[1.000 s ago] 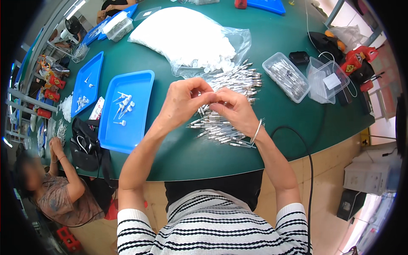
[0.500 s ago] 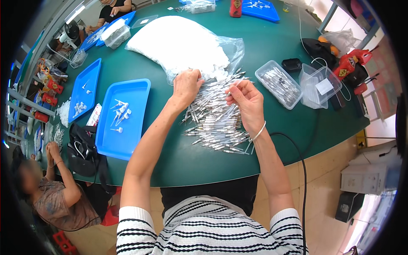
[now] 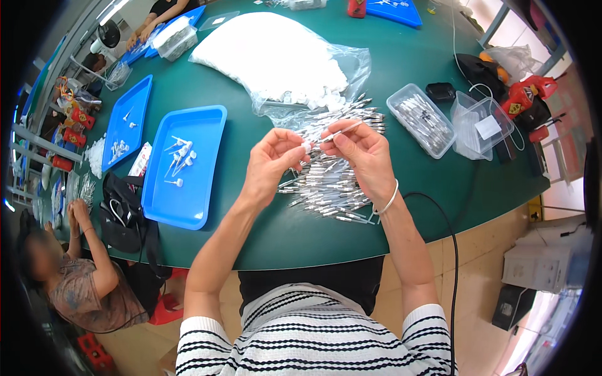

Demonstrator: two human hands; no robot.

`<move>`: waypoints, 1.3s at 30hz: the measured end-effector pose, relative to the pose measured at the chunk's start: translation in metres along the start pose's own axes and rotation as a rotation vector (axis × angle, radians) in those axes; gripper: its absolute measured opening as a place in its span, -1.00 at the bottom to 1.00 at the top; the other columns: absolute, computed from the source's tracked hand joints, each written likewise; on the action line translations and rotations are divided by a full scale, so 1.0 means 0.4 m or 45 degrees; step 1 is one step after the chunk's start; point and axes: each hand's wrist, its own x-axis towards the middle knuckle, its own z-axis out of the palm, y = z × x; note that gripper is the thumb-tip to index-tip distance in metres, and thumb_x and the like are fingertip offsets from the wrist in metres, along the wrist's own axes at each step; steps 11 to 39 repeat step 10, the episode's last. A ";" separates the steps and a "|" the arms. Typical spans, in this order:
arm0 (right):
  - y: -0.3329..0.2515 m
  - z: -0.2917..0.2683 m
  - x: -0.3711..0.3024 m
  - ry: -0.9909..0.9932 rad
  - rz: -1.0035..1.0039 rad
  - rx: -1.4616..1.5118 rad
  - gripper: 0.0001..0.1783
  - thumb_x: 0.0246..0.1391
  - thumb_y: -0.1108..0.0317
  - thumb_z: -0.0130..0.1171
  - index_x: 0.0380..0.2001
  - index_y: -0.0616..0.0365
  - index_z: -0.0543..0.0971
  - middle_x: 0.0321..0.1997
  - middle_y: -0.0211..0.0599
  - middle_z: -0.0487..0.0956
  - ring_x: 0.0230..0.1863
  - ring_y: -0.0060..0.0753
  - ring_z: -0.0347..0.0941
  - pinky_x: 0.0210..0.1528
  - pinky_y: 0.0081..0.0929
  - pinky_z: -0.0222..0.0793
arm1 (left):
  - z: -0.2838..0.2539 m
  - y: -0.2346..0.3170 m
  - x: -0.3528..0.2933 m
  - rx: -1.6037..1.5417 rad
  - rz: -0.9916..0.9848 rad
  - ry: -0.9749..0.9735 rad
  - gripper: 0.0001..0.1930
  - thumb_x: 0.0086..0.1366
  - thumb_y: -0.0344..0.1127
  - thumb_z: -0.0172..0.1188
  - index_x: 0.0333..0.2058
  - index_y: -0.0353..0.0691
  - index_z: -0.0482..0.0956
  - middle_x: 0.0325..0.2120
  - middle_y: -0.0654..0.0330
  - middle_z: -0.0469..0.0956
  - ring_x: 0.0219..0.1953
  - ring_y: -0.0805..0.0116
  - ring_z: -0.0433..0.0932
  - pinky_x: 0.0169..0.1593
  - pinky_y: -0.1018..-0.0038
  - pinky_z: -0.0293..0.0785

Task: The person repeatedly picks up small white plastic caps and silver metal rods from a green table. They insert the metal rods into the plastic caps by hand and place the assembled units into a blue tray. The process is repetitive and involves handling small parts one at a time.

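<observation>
Over the pile of thin tubes with metal ends [image 3: 329,188], my two hands meet fingertip to fingertip. My left hand [image 3: 266,166] pinches a small white cap [image 3: 306,145]. Between the thumb and fingers of my right hand [image 3: 369,160] is a thin, pale tube [image 3: 343,131], its metal end pointing at the cap. Whether the two parts touch is too small to tell. Just beyond lies an open clear bag [image 3: 354,59] heaped with small white caps [image 3: 269,53]. To the left, a blue tray [image 3: 179,210] holds several capped tubes [image 3: 180,156].
A clear box of tubes [image 3: 421,120] stands on the right, beside an empty-looking clear container [image 3: 480,128] and a black case [image 3: 441,92]. Another blue tray [image 3: 125,141] and a black bag [image 3: 122,216] lie left. A co-worker [image 3: 94,276] sits there; another works at the far left.
My left hand has come back from the edge of the cap bag with a white cap. My right hand has moved slightly left with its tube, and the hands now meet.
</observation>
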 end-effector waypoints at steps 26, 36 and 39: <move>0.029 0.033 -0.017 -0.021 -0.176 -0.216 -0.84 0.25 0.50 0.13 -0.13 0.30 0.58 -0.13 -0.19 0.63 -0.09 -0.32 0.62 -0.02 -0.47 0.57 | -0.028 -0.030 -0.036 -0.599 -0.243 -0.103 -0.55 0.33 -0.46 0.20 0.19 -0.32 0.41 -0.08 0.09 0.62 -0.11 0.42 0.62 -0.04 0.60 0.55; 0.029 0.033 -0.017 -0.021 -0.176 -0.216 -0.84 0.25 0.50 0.13 -0.13 0.30 0.58 -0.13 -0.19 0.63 -0.09 -0.32 0.62 -0.02 -0.47 0.57 | -0.028 -0.030 -0.036 -0.599 -0.243 -0.103 -0.55 0.33 -0.46 0.20 0.19 -0.32 0.41 -0.08 0.09 0.62 -0.11 0.42 0.62 -0.04 0.60 0.55; 0.029 0.033 -0.017 -0.021 -0.176 -0.216 -0.84 0.25 0.50 0.13 -0.13 0.30 0.58 -0.13 -0.19 0.63 -0.09 -0.32 0.62 -0.02 -0.47 0.57 | -0.028 -0.030 -0.036 -0.599 -0.243 -0.103 -0.55 0.33 -0.46 0.20 0.19 -0.32 0.41 -0.08 0.09 0.62 -0.11 0.42 0.62 -0.04 0.60 0.55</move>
